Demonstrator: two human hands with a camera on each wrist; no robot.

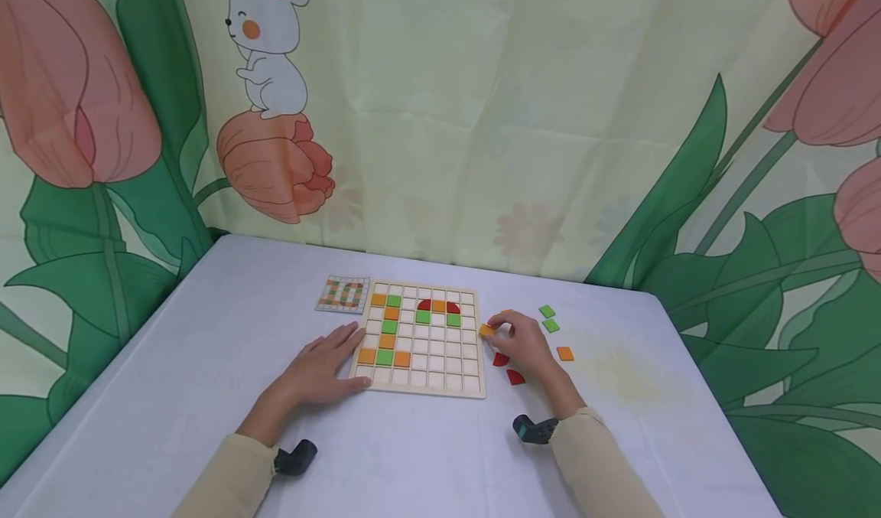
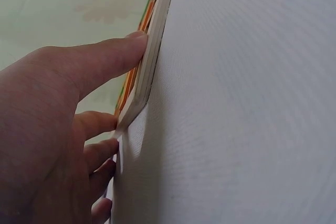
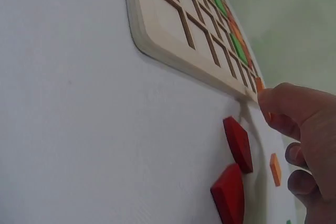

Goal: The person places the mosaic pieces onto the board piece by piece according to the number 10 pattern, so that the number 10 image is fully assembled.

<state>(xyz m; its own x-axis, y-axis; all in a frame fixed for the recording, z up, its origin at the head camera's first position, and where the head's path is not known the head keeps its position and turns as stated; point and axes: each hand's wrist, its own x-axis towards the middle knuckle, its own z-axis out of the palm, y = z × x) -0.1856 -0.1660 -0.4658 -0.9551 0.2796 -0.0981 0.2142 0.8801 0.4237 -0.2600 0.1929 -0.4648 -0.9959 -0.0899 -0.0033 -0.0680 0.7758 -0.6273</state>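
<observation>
A wooden grid board (image 1: 448, 366) lies on the table, with orange, green and red tiles set in some of its cells. My left hand (image 1: 321, 366) rests at the board's left side, fingers spread and straight, the thumb (image 2: 113, 59) touching its edge in the left wrist view. Between thumb and forefinger my right hand (image 1: 521, 342) pinches an orange square tile (image 1: 487, 330) right at the board's right edge. Two red quarter-round tiles (image 3: 239, 144) lie under and beside this hand. Another orange tile (image 1: 506, 311) is partly hidden behind its fingers.
A small pattern card (image 1: 343, 294) lies at the board's upper left. Right of the right hand are two green tiles (image 1: 551, 325) and an orange tile (image 1: 565, 353). A printed curtain (image 1: 440, 120) hangs behind the white table (image 1: 413, 457).
</observation>
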